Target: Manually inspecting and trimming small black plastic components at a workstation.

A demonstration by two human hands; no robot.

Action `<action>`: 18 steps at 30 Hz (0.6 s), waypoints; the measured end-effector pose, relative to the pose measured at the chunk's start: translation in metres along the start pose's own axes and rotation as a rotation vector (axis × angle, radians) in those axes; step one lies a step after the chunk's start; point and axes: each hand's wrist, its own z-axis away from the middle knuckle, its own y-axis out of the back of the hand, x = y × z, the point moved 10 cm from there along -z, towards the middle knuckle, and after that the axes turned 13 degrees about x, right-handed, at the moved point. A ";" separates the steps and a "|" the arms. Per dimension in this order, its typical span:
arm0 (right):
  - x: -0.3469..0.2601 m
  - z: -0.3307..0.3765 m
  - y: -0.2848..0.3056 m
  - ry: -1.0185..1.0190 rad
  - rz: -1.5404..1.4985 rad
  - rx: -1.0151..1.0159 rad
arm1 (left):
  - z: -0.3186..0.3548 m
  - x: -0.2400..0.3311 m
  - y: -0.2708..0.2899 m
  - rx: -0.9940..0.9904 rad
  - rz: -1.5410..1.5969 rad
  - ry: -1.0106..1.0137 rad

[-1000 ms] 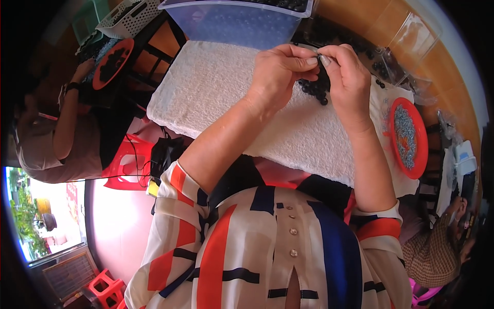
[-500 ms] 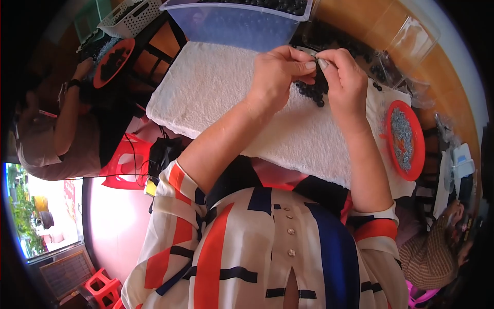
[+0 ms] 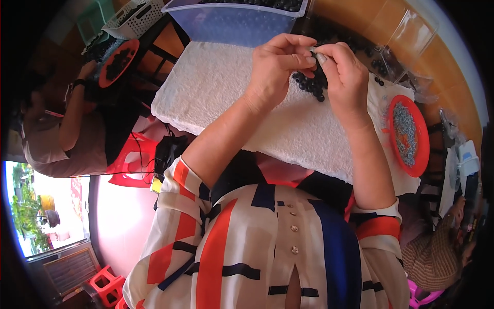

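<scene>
My left hand (image 3: pixel 272 67) and my right hand (image 3: pixel 346 72) meet fingertip to fingertip above the far part of a white towel-covered table (image 3: pixel 206 87). Thumb and forefinger are pinched together on each hand. What they hold between them is small, dark and mostly covered by the fingers, so I cannot make out its kind. Just below the fingertips sits a cluster of black, round, bead-like pieces (image 3: pixel 309 85), partly hidden by my hands. To the right, a red plate (image 3: pixel 424 147) bears many small silvery pieces.
At the far edge stands a translucent blue bin (image 3: pixel 231 26) filled with black round pieces. More dark pieces lie behind my right hand, beside a clear plastic container (image 3: pixel 411 38). At left, another person (image 3: pixel 67 139) works by a red plate (image 3: pixel 106 77). Another person sits at lower right.
The view has shifted slightly. Both hands keep their pinch at the same spot, and the left hand's fingers have lifted and spread a little. The plates and bin stay put.
</scene>
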 end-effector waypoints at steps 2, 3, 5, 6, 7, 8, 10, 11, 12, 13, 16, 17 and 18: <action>0.004 0.002 -0.002 -0.093 -0.096 -0.039 | 0.001 0.001 0.002 -0.002 -0.016 -0.006; 0.005 0.000 -0.001 -0.091 -0.097 -0.037 | 0.001 0.002 0.002 -0.003 -0.028 -0.011; 0.008 0.001 -0.006 -0.149 -0.147 -0.094 | 0.000 0.002 0.004 0.011 -0.019 -0.016; 0.006 0.002 -0.006 -0.150 -0.149 -0.095 | 0.000 0.003 0.005 0.023 -0.009 -0.021; 0.007 0.004 -0.006 -0.207 -0.159 -0.100 | 0.000 0.002 0.005 0.022 -0.007 -0.022; 0.010 0.005 -0.008 -0.263 -0.169 -0.104 | 0.000 0.002 0.006 0.032 -0.022 -0.026; 0.010 0.009 -0.009 -0.186 -0.102 -0.060 | 0.000 0.001 0.005 0.039 -0.032 -0.031; 0.006 0.010 -0.008 -0.110 -0.037 -0.017 | 0.000 0.001 0.006 0.058 -0.003 -0.031; 0.007 0.010 -0.010 -0.106 -0.033 -0.018 | 0.000 0.001 0.008 0.077 0.027 -0.032; 0.001 0.009 -0.009 -0.042 0.016 0.000 | 0.001 0.002 0.007 0.076 0.033 -0.030; -0.006 0.009 -0.007 0.039 0.081 0.017 | 0.002 0.004 0.006 0.076 0.037 -0.023; -0.006 0.009 -0.005 0.054 0.092 0.022 | 0.002 0.000 0.004 0.081 0.060 0.040; -0.003 0.008 -0.005 0.052 0.093 0.018 | 0.002 -0.006 0.004 0.087 0.082 0.104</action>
